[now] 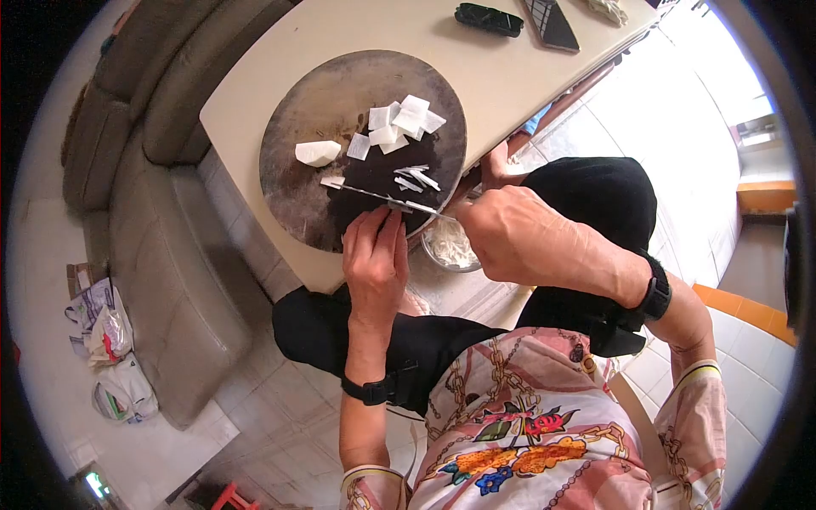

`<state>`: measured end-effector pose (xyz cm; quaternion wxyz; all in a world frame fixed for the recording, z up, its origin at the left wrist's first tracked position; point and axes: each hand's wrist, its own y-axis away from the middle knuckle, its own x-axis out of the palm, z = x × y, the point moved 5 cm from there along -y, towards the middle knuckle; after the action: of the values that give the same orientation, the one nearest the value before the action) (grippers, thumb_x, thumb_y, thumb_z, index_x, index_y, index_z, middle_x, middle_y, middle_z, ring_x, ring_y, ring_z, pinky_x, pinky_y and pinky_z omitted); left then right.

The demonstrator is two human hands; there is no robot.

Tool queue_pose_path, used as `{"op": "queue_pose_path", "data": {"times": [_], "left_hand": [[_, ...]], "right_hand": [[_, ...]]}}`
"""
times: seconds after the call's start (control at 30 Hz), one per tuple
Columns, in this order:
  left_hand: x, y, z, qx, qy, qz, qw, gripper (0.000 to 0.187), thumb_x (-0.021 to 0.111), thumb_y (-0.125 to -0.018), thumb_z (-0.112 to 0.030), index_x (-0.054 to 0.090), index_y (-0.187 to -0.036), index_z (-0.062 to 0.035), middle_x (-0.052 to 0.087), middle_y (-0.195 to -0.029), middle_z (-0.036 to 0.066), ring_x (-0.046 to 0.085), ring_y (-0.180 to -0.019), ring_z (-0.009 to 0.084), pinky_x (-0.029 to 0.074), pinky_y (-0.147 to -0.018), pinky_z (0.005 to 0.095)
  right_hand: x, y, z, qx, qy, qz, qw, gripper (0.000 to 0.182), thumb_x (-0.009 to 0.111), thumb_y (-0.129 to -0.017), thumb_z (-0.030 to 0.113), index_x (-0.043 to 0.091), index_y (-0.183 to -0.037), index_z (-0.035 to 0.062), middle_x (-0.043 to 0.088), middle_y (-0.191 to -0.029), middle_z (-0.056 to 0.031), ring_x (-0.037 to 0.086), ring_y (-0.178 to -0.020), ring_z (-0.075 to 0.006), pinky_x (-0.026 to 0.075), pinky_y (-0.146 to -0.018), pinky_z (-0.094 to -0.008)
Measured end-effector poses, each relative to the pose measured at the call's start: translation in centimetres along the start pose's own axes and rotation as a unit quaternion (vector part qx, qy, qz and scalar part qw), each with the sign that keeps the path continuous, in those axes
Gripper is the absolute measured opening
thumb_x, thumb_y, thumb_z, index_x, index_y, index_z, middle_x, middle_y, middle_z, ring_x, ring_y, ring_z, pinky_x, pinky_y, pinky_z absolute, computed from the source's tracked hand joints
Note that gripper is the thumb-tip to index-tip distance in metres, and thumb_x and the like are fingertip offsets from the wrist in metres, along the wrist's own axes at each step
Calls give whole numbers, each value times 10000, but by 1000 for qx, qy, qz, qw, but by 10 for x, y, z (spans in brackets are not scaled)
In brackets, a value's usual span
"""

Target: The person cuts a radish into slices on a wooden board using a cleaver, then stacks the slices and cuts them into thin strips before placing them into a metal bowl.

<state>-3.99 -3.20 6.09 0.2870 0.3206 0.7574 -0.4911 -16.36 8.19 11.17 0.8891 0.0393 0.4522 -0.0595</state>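
Observation:
My right hand (510, 234) is closed around the handle of a knife (365, 192), whose thin blade reaches left across the round cutting board (293, 110). My left hand (374, 255) has its fingertips bent down at the board's near edge, pressing a slice of white radish (399, 205) against the blade. Just beyond the blade lie several thin radish strips (415, 178). Farther back are a loose pile of flat radish slices (408, 119) and a thick radish chunk (318, 154). Below the board's edge, a metal bowl (455, 269) holds white shreds, partly hidden by my right hand.
The board rests on a cream table (246, 81). A black case (489, 19) and a phone (552, 24) lie on its far part. A grey sofa (174, 255) stands on the left, with bags (110, 340) beyond it. My knees are close to the table's edge.

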Motion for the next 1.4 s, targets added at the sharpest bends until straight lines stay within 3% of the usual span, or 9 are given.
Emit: {"op": "queue_pose_path", "data": {"times": [0.33,0.4,0.63,0.7,0.83,0.9,1.03,1.1,1.4], "left_hand": [[3,4,1,-12,12,-1,1000,206,647,-806,14,649,-1012,19,620,-1008,148,592,-943,336,480,-838,420],[2,3,0,-7,3,-1,1000,207,655,-800,9,647,-1006,19,618,-1017,142,591,-944,331,483,-830,416],[2,3,0,-2,-12,0,1000,190,664,-790,6,651,-979,24,615,-1017,142,589,-940,328,488,-819,414],[3,4,1,0,-10,-2,1000,189,665,-788,7,652,-976,25,614,-1015,142,589,-938,328,488,-817,414],[3,4,1,1,-11,5,1000,187,665,-786,13,653,-973,23,612,-1015,141,590,-938,329,487,-815,412],[3,3,-1,-7,-2,6,1000,202,650,-800,14,652,-1002,19,612,-1020,149,588,-943,336,483,-828,418],[4,5,0,-17,7,-5,1000,223,631,-817,16,649,-1040,9,611,-1029,154,587,-949,341,478,-845,420],[3,5,0,-16,7,-3,1000,220,631,-817,15,650,-1037,11,611,-1028,155,587,-948,342,478,-843,420],[3,3,-2,-7,0,-4,1000,214,636,-804,25,658,-1016,20,612,-1015,160,590,-940,346,483,-827,419]], "right_hand": [[12,-16,6,-6,24,-66,997,118,646,-611,60,641,-654,-49,608,-645,-248,652,-659,-404,525,-575,-453],[16,-11,3,3,41,-60,997,98,605,-638,-19,548,-707,-59,558,-581,-229,616,-616,-398,484,-565,-453],[8,-4,11,22,52,-30,998,103,640,-615,59,638,-648,-39,604,-633,-240,651,-633,-391,523,-553,-448],[7,-5,15,-2,51,-25,998,98,600,-634,-27,530,-692,-64,561,-578,-224,612,-600,-396,478,-550,-447],[6,-11,15,-17,43,-33,998,95,598,-637,-21,540,-690,-74,572,-592,-225,616,-608,-397,490,-564,-442],[9,-17,16,-18,49,-41,998,81,633,-630,50,649,-666,-21,625,-661,-218,660,-667,-379,532,-588,-440],[18,-20,9,5,43,-57,997,103,645,-630,59,652,-677,-32,626,-673,-227,660,-683,-385,532,-591,-440],[17,-14,5,-20,13,-121,992,91,602,-668,-7,564,-723,-69,547,-571,-230,601,-583,-398,461,-522,-449],[13,-3,-1,11,20,-39,999,76,590,-669,-12,545,-716,-52,550,-556,-221,604,-573,-399,474,-533,-452]]}}
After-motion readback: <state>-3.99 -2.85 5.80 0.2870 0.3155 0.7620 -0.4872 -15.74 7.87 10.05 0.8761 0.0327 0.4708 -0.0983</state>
